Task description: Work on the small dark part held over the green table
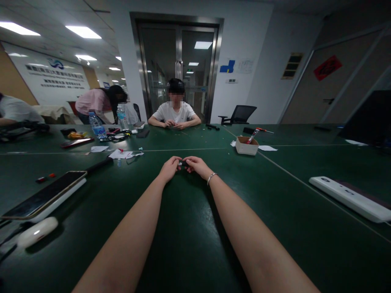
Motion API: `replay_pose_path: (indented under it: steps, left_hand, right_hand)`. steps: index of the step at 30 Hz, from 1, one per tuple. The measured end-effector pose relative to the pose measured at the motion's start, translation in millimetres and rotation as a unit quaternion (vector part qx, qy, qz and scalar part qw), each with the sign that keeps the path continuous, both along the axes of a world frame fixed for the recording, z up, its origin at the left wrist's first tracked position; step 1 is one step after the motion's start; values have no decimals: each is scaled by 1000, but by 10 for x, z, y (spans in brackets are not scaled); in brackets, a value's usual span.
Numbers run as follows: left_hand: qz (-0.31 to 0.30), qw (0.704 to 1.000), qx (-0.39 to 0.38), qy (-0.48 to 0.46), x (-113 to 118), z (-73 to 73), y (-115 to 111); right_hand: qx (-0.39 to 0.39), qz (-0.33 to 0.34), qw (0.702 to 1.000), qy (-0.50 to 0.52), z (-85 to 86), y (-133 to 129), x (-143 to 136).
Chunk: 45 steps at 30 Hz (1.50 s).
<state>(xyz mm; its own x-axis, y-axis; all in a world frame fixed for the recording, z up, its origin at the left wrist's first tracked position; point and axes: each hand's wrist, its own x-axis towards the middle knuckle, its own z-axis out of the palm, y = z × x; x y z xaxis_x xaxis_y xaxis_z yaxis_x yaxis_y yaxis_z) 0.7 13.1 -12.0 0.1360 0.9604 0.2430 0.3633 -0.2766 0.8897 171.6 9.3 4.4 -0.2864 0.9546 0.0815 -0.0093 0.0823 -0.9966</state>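
The small dark-and-silver object (183, 163) is to the left of the open box (247, 149) and nearer the wearer, raised just above the green table (189, 252). It sits between the fingertips of both hands, which face each other. The left hand (170, 169) has thumb and fingers drawn together in a pinch at its silver end; the right hand (198, 167), with a bracelet (211, 178) at the wrist, pinches the dark end, fingertips bent over it. Fingers cover much of the object, so its full shape cannot be told. A tool with red on it (253, 135) leans up out of the box, and a sheet of white paper (268, 148) lies just right of the box. Beyond the box and to its left, a person in a white shirt (175, 112) sits across the table.
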Motion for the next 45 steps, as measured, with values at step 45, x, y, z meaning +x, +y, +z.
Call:
replay_pose_path:
  steps: [45]
  left_hand:
    - [1,1000,10,15,3,2,-2]
  right_hand:
    - [-15,-35,999,1,14,0,-26]
